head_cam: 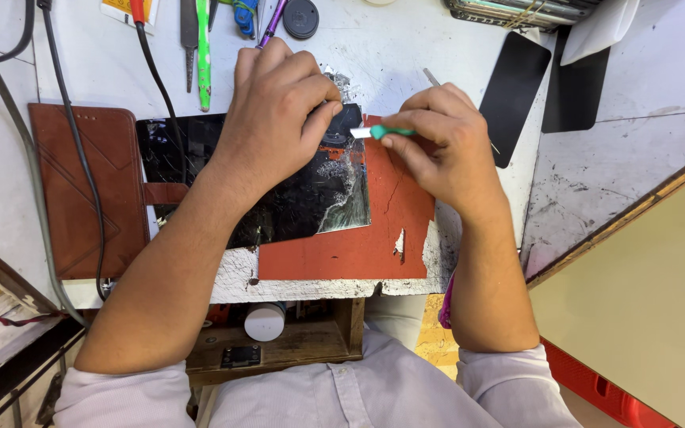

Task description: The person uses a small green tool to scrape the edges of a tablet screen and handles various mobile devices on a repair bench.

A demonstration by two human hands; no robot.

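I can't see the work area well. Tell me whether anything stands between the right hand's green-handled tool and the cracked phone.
Nothing visible does. The right hand holds the green-handled tool with its tip at the cracked phone, beside the left hand pressing on the phone. The contact point is partly hidden by fingers.

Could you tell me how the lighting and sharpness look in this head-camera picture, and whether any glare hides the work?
Head view: bright, even light, soft shadows under the left hand and right hand; a pale sheen on the cracked phone near its lower right corner; everything reasonably sharp; wide-angle bending at the edges.
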